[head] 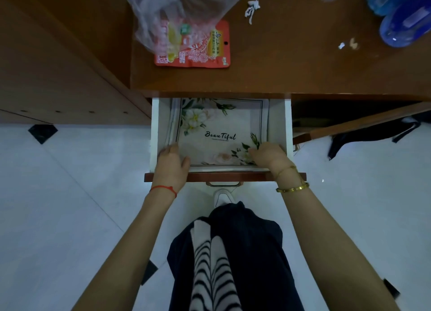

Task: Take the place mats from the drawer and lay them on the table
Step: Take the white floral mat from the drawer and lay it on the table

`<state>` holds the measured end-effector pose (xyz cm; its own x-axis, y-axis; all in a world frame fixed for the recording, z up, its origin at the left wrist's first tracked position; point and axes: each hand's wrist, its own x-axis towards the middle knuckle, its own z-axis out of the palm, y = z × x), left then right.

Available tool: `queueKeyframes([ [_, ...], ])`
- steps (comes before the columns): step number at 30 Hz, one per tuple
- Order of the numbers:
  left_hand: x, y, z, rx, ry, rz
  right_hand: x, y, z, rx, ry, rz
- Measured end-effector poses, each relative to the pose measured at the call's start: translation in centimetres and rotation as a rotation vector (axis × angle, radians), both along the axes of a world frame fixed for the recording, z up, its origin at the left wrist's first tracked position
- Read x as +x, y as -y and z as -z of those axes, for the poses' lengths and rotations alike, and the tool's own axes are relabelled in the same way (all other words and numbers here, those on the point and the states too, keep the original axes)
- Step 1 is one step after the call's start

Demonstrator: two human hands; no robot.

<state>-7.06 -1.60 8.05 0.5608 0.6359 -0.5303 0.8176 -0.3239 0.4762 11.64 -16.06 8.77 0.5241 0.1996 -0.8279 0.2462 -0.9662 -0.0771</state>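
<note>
The white drawer [288, 129] under the brown table [291, 61] stands pulled out. Inside lies a stack of pale place mats [219, 126] with white flowers and the word "Beautiful" printed on the top one. My left hand [171, 164] reaches into the near left corner with its fingers curled at the mats' edge. At the near right corner my right hand [268, 154] has its fingers pressed onto the mats. Whether either hand has a firm hold is hidden by the fingers.
On the table lie a clear plastic bag [177, 14] over an orange snack packet [210, 52], paper scraps [251, 10] and blue plastic bottles [405, 17] at the far right. A dark bag [373, 136] lies on the white tiled floor to the right.
</note>
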Motion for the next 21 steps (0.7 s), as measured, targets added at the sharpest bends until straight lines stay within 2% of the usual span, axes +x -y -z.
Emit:
queueKeyframes([
  [5, -0.3, 0.1, 0.3, 0.018, 0.034, 0.008, -1.4, 0.4, 1.8, -0.045, 0.1, 0.057],
  [10, -0.5, 0.2, 0.1, 0.05, 0.101, 0.008, -2.3, 0.8, 2.2, 0.034, 0.24, 0.182],
  [16, -0.9, 0.1, 0.4, 0.045, 0.126, 0.015, -1.5, 1.0, 1.7, 0.164, 0.15, 0.294],
  [21, -1.2, 0.5, 0.2, 0.099, 0.233, -0.006, -2.0, 1.6, 1.3, 0.262, 0.275, 0.354],
])
